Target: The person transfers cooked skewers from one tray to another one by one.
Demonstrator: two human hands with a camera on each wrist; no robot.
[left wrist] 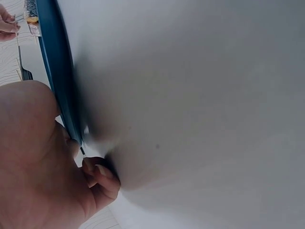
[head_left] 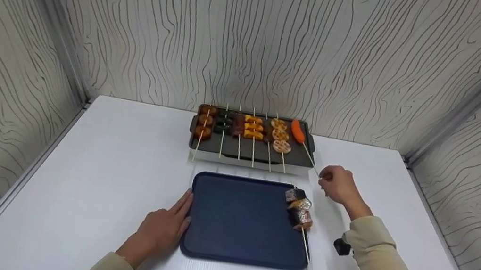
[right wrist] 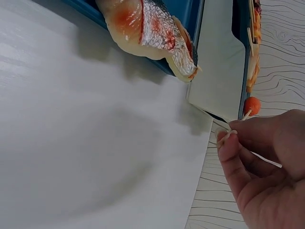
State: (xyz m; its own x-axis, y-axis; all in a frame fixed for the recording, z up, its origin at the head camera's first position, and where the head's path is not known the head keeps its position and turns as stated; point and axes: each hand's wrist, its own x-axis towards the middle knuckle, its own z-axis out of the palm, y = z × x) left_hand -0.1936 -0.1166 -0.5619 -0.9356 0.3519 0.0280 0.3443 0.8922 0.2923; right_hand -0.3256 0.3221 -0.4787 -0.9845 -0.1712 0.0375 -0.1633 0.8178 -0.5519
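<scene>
My right hand (head_left: pixel 339 184) pinches the stick end of a sausage skewer (head_left: pixel 298 131) between thumb and fingertips. Its orange-red sausage lies at the right end of the dark grill pan (head_left: pixel 238 152); in the right wrist view the sausage (right wrist: pixel 252 106) shows past the fingertips. My left hand (head_left: pixel 163 229) rests on the table against the left rim of a blue tray (head_left: pixel 246 221), its fingers fairly straight along the edge. On the tray's right side lies a fish skewer (head_left: pixel 299 210) with silvery and dark chunks, its stick pointing toward me.
Several skewers lie side by side on the pan, among them yellow pieces (head_left: pixel 254 127), lotus-root slices (head_left: pixel 280 135) and brown rounds (head_left: pixel 205 121). The white table (head_left: pixel 122 160) meets wood-patterned panels (head_left: pixel 253 51) at the back and both sides.
</scene>
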